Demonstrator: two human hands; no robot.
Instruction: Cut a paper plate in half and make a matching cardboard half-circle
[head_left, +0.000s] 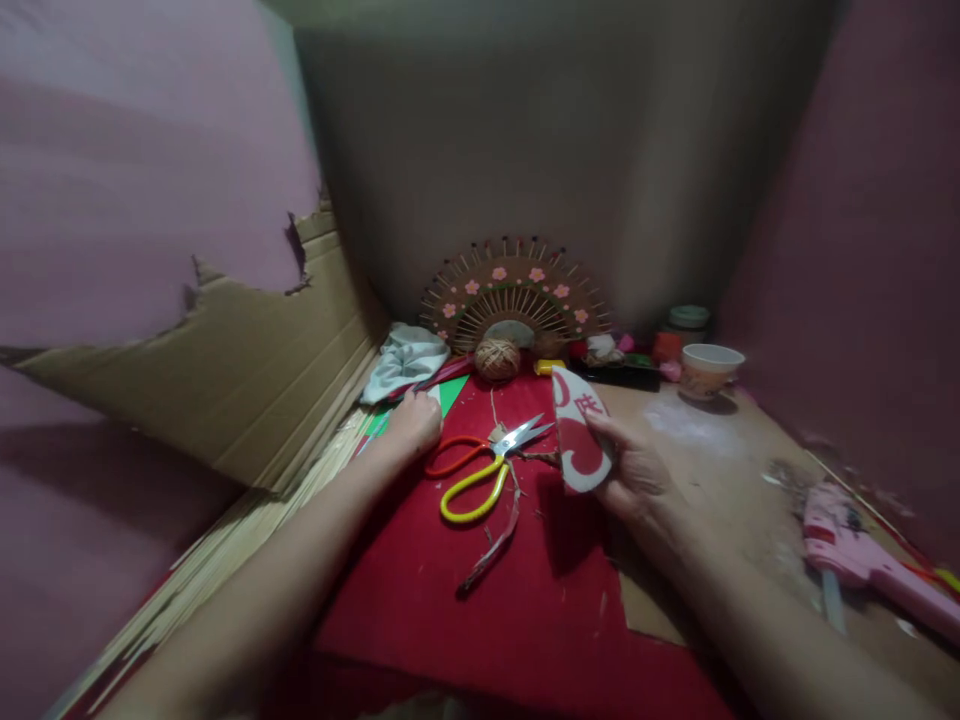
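Observation:
In my right hand [637,470] is a half-round piece of white cardboard [574,400] with red print, pinched along its right edge above the red cloth. My left hand [420,420] is closed at the far left of the cloth, beside a green sheet [454,393] and below a long dark red item [442,375]. Its fingertips are turned away, so what it grips is hidden. Between my hands lie scissors [499,460] with one red and one yellow handle, blades apart. A twisted strip of brown paper or fibre [504,535] lies beside and partly under them.
A ball of twine [496,358] sits before a flowered stick fan [517,290] at the back. On the right are a paper cup [709,372], a cardboard sheet [675,480] and a pink glue gun [847,540]. Thin sticks [247,540] and torn cardboard [255,400] line the left.

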